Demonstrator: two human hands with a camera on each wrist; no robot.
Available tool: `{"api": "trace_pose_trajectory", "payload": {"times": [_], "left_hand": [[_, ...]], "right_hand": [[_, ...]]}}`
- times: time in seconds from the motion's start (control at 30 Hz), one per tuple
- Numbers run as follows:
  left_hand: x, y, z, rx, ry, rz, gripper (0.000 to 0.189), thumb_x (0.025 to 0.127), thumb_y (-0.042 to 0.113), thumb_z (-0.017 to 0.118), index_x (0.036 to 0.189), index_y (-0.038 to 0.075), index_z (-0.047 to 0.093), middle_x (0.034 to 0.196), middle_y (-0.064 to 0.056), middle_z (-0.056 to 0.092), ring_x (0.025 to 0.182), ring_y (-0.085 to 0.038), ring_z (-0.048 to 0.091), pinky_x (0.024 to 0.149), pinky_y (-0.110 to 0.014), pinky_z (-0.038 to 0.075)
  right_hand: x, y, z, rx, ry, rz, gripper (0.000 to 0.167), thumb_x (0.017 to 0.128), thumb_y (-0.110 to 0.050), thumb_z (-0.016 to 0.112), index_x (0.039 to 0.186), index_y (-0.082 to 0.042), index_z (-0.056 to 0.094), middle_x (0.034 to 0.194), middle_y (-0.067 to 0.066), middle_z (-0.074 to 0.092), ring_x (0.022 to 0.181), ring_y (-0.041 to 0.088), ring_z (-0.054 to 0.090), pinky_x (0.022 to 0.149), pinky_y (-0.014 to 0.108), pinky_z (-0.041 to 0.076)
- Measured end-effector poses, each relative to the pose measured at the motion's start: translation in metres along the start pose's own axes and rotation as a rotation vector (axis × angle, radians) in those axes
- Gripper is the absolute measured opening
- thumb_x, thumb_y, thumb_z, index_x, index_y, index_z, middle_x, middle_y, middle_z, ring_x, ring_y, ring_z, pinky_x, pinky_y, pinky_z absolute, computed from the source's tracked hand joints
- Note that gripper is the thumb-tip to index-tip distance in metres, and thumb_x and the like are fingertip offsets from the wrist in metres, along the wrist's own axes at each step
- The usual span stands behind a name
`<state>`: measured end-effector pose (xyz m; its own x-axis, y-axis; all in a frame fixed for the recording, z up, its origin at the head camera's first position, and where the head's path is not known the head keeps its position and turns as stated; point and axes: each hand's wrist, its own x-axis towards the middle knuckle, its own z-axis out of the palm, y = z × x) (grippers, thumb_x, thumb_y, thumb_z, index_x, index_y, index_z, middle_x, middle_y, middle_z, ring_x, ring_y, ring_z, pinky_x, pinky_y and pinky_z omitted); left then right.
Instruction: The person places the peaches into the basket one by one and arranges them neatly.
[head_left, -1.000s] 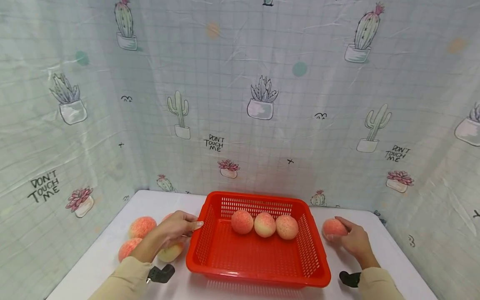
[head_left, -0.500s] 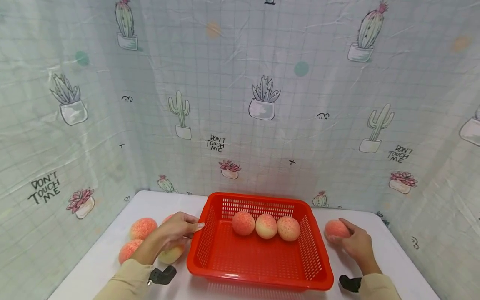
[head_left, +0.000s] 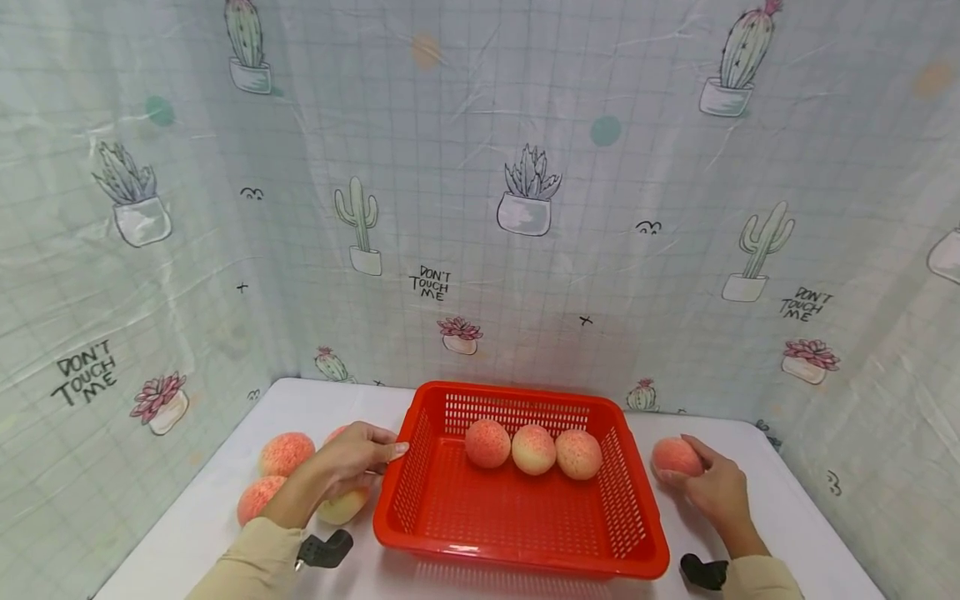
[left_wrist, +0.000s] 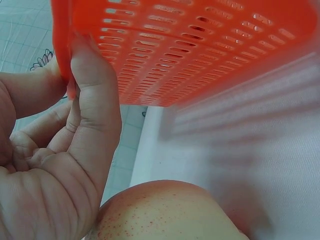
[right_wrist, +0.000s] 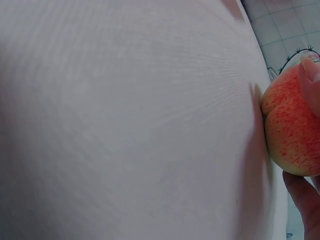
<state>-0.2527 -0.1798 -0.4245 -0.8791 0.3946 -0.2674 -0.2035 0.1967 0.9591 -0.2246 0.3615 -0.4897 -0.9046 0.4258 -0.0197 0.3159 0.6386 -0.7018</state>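
Note:
With thumb and fingers, my left hand [head_left: 358, 457] pinches the left rim of a red plastic basket [head_left: 480, 552]; the left wrist view shows the thumb on one side of the rim and fingers on the other. Three peaches stand in a row inside, toward the back: a left peach [head_left: 487, 443], a middle peach [head_left: 534, 450] and a right peach [head_left: 579, 454]. Right of the basket, my right hand [head_left: 716, 490] grips another peach [right_wrist: 292, 125] at the table surface, its red-speckled side and crease showing in the right wrist view.
On the white table [head_left: 348, 571], several loose peaches lie around my left forearm, among them a red one [head_left: 287, 454] and a pale one [head_left: 343, 506], partly hidden by the hand. A cactus-printed sheet [head_left: 480, 208] stands behind and at both sides.
The whole head view has shifted slightly. Both hands keep their holds, the left on the basket rim and the right on the peach; the peaches in the basket stay put.

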Motion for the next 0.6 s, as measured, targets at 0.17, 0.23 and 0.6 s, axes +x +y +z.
{"api": "trace_pose_trajectory", "payload": {"times": [0.17, 0.23, 0.6], "left_hand": [[-0.001, 0.001, 0.001, 0.015, 0.014, -0.006, 0.042, 0.102, 0.02, 0.068, 0.128, -0.012, 0.065, 0.1, -0.01, 0.079, 0.081, -0.017, 0.073, 0.073, -0.031, 0.064], [0.0, 0.002, 0.002, 0.015, 0.011, -0.003, 0.042, 0.102, 0.02, 0.068, 0.128, -0.012, 0.065, 0.101, -0.011, 0.079, 0.082, -0.017, 0.074, 0.074, -0.032, 0.065], [-0.002, 0.002, 0.002, 0.034, 0.043, -0.027, 0.04, 0.101, 0.021, 0.069, 0.126, -0.009, 0.068, 0.098, -0.01, 0.078, 0.078, -0.017, 0.071, 0.067, -0.029, 0.062]], "right_hand": [[0.001, -0.001, -0.004, -0.009, -0.014, -0.018, 0.098, 0.085, -0.038, 0.087, 0.161, -0.005, 0.035, 0.157, 0.032, 0.043, 0.137, 0.054, 0.045, 0.111, 0.07, 0.042], [0.002, 0.0, -0.007, -0.012, -0.023, -0.021, 0.1, 0.083, -0.04, 0.088, 0.16, -0.003, 0.036, 0.155, 0.033, 0.045, 0.134, 0.054, 0.047, 0.109, 0.07, 0.044], [0.005, -0.006, -0.012, -0.004, -0.041, -0.018, 0.101, 0.083, -0.04, 0.088, 0.16, -0.002, 0.035, 0.157, 0.032, 0.041, 0.137, 0.055, 0.043, 0.111, 0.069, 0.041]]}}
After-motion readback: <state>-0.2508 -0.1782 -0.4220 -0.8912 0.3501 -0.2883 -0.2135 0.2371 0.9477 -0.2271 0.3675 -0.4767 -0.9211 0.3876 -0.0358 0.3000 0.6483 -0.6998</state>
